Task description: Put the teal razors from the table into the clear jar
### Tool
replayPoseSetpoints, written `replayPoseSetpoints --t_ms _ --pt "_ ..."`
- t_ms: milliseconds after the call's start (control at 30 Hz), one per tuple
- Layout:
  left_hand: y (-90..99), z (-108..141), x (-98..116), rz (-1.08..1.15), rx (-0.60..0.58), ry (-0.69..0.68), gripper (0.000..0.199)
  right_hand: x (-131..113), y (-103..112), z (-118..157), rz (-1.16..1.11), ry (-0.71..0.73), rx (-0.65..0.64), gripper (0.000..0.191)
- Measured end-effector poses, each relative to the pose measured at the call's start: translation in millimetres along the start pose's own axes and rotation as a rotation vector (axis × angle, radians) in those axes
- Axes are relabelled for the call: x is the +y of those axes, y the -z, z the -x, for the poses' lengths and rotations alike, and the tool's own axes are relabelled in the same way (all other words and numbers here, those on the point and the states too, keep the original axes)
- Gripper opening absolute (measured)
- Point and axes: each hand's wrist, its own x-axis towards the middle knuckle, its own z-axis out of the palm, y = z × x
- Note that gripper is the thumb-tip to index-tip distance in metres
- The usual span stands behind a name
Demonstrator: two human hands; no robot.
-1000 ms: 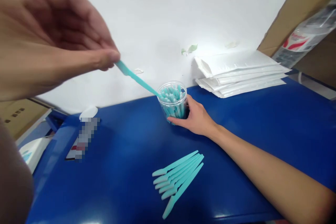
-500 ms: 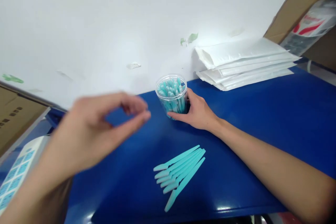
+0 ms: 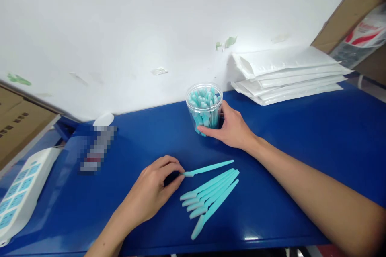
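My left hand (image 3: 159,180) pinches the blade end of a turquoise eyebrow razor (image 3: 212,167) between thumb and fingers. That razor lies just above a fanned row of several matching eyebrow razors (image 3: 215,190) on the blue table, their handles pointing to the upper right. A clear round plastic jar (image 3: 204,108), packed with more turquoise razors, stands upright near the wall. Wrapped round the jar's right side is my right hand (image 3: 232,126), its thumb across the front. The fingers behind the jar are partly hidden.
A stack of white padded envelopes (image 3: 283,76) leans at the back right, by a cardboard box and a bottle (image 3: 363,36). To the left are a white power strip (image 3: 36,184), a white round disc (image 3: 103,120) and a blurred-out item (image 3: 98,150). The white wall runs behind.
My left hand has come down and right to the table and now pinches the uppermost razor, which sits apart from the row. My right hand stays on the jar. The view has shifted slightly.
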Motion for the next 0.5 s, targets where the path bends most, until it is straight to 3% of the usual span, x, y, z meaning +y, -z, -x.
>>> replayPoseSetpoints --t_ms 133,300,367,500 --pt "6.7 0.2 -1.3 0.031 -0.004 -0.009 0.02 -0.6 1.0 -0.6 -0.008 0.004 0.001 0.069" --pt "15.7 4.8 -1.0 -0.057 0.177 -0.073 0.028 -1.8 1.7 -0.6 -0.008 0.004 0.003 0.068" --pt "15.1 4.6 0.7 -0.182 0.12 -0.17 0.041 -2.4 1.6 -0.4 -0.004 0.008 0.006 0.068" --pt "15.1 -2.7 4.5 -0.4 -0.122 -0.346 0.055 -3.3 1.8 0.1 0.001 0.014 0.008 0.066"
